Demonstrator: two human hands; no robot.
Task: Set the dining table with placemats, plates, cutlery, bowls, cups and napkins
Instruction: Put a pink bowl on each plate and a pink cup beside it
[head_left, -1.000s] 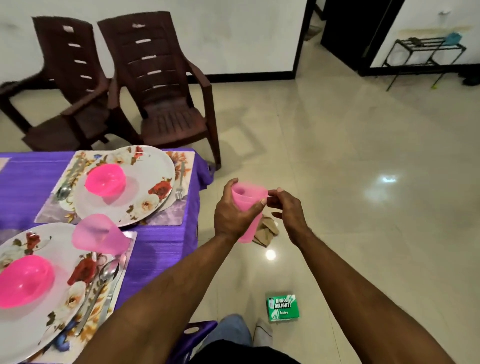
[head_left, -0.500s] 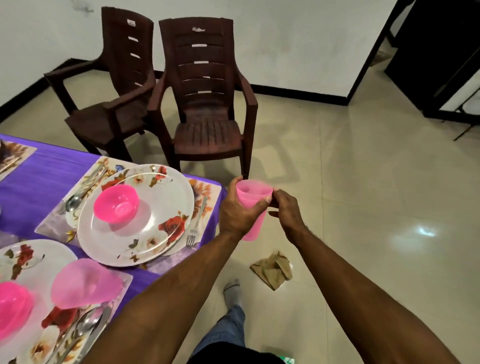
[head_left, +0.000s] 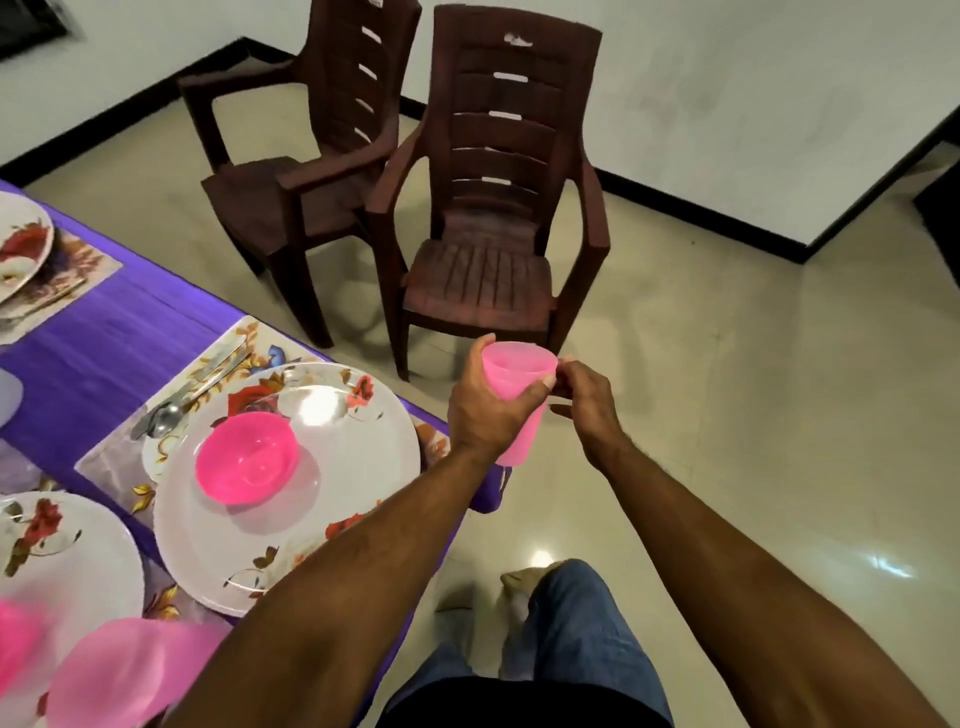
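- A translucent pink plastic cup (head_left: 517, 400) is held upright in the air, just beyond the right edge of the purple-clothed tabletop (head_left: 104, 343).
- The left hand (head_left: 483, 410) is wrapped around the cup's side, thumb across its front.
- The right hand (head_left: 584, 400) is curled, fingertips pinching the cup's rim.
- A round white floral plate (head_left: 332, 467) is seen on a floral placemat (head_left: 228, 348) near the tabletop's right corner, carrying a bright pink plastic bowl (head_left: 247, 465).
- A metal spoon (head_left: 171, 413) is laid beside the plate.
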